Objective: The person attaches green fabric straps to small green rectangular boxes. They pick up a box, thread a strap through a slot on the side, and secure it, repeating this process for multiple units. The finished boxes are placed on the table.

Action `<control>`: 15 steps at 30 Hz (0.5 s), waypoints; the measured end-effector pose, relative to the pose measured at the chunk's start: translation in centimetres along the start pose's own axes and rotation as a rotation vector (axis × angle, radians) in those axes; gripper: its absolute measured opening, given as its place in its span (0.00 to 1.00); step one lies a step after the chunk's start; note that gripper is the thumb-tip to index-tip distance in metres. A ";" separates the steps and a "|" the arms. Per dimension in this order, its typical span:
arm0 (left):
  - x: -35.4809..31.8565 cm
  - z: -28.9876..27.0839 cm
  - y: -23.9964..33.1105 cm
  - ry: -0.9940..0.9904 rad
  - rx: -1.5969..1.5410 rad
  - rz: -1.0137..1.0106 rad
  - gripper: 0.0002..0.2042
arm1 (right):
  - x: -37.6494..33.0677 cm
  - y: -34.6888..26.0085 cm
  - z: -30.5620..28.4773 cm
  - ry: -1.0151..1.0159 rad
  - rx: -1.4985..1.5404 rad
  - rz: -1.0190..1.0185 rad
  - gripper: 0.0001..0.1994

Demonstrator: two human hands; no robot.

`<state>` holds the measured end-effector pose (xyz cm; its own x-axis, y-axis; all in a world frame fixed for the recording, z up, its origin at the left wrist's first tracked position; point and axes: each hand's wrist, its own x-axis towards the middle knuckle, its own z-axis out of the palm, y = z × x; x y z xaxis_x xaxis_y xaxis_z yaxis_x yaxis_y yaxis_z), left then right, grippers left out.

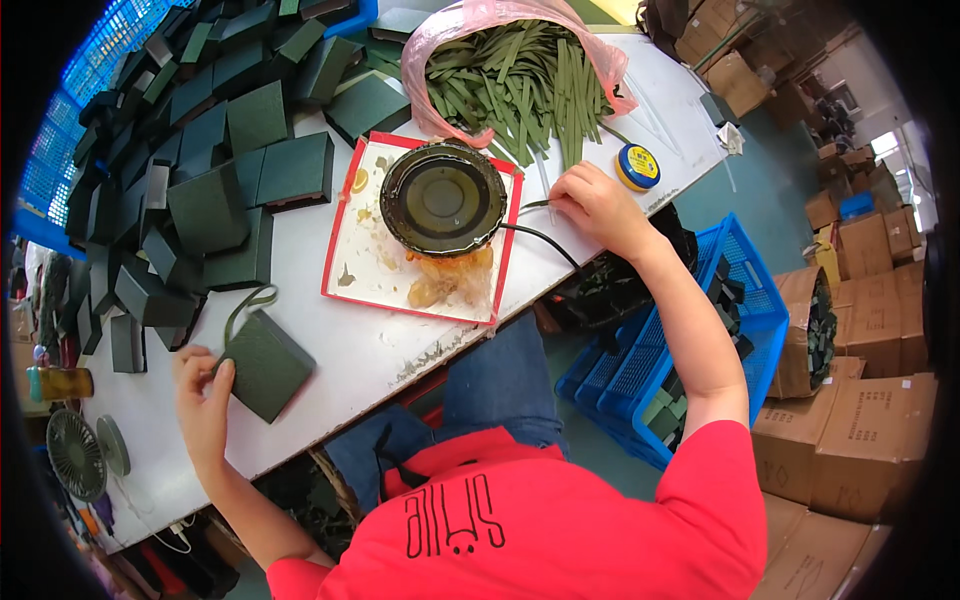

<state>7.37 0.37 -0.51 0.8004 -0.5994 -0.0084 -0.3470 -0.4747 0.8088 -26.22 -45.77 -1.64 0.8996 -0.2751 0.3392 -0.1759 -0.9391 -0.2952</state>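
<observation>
A dark green box (268,366) lies at the left front of the table, with a thin green ribbon (246,304) curling from its upper edge. Beside its left corner is my left hand (204,398), open and slightly blurred, the thumb against the box's edge and the fingers apart. My right hand (602,208) is closed in a pinch on a thin dark green strip (536,204), right of a round dark pot (444,197). The pot, holding dark liquid, stands on a red-rimmed white tray (345,262) with amber residue.
Many dark green boxes (294,168) are heaped at the left by a blue crate (38,215). Green strips fill a pink plastic bag (415,75) behind the pot. A yellow-and-blue round tin (637,167) sits right. A black cord (550,240) crosses the table edge. Blue crates (740,270) stand below.
</observation>
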 end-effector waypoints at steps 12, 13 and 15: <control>-2.5 5.0 8.2 -0.294 0.537 0.381 0.17 | 0.2 -0.2 1.1 0.342 0.240 0.154 0.05; -2.5 5.0 8.2 -0.316 0.579 0.382 0.22 | 0.0 0.2 1.4 0.367 0.382 0.231 0.05; -2.6 4.6 8.0 -0.361 0.667 0.377 0.32 | -0.1 0.5 1.2 0.438 0.620 0.320 0.06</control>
<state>0.27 -4.91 3.28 0.4073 -0.9091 -0.0869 -0.8660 -0.4147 0.2796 -25.97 -46.00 -2.87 0.5835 -0.6862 0.4343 -0.0294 -0.5523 -0.8331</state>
